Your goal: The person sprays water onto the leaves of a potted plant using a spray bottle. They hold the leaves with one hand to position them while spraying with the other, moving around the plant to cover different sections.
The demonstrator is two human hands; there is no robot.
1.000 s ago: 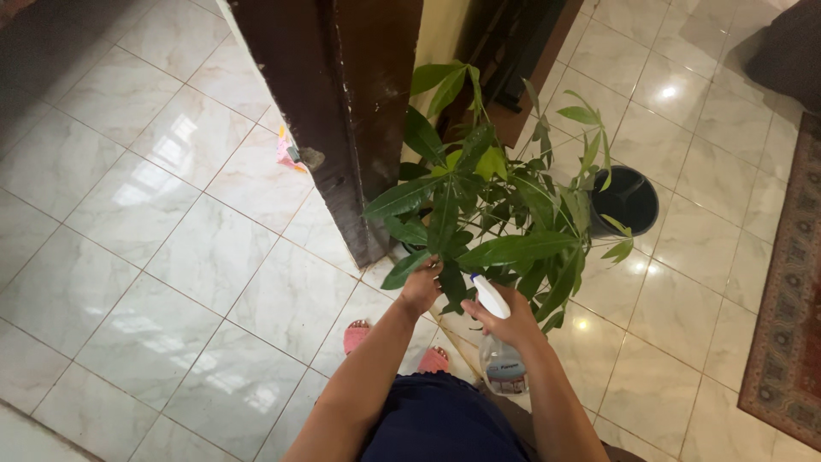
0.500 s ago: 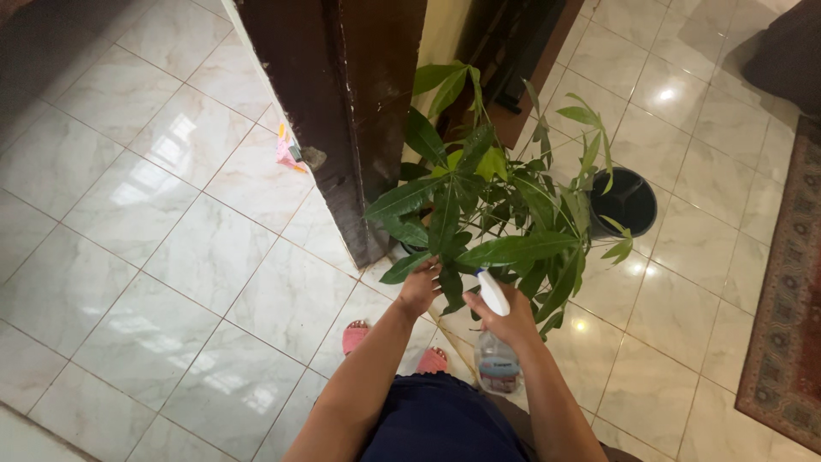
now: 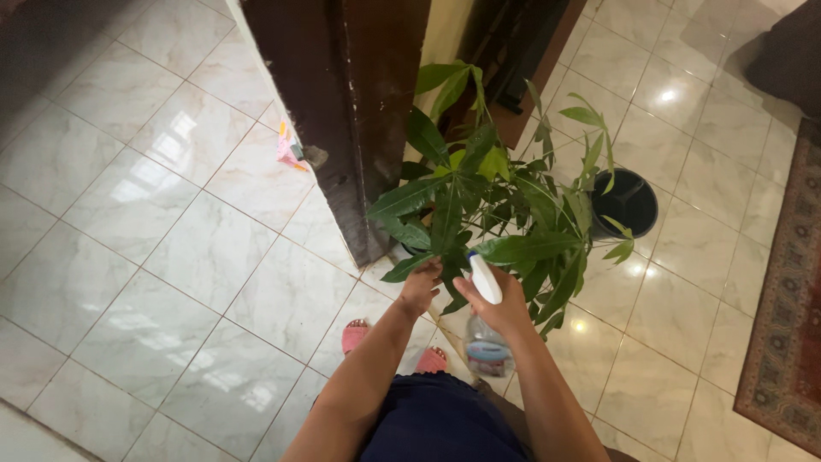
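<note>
Left hand pinches lower leaf of potted plant, fingers closed on it. Leaf soft, thin, tears easily; likely best supported flat from beneath. Right hand wraps white-headed spray bottle, clear body hanging below fist; probably light, slick when wet, safest gripped at neck. Black pot on tiled floor, far right.

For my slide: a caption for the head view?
Right hand holds a spray bottle at a leafy plant; left hand touches a leaf.
</note>
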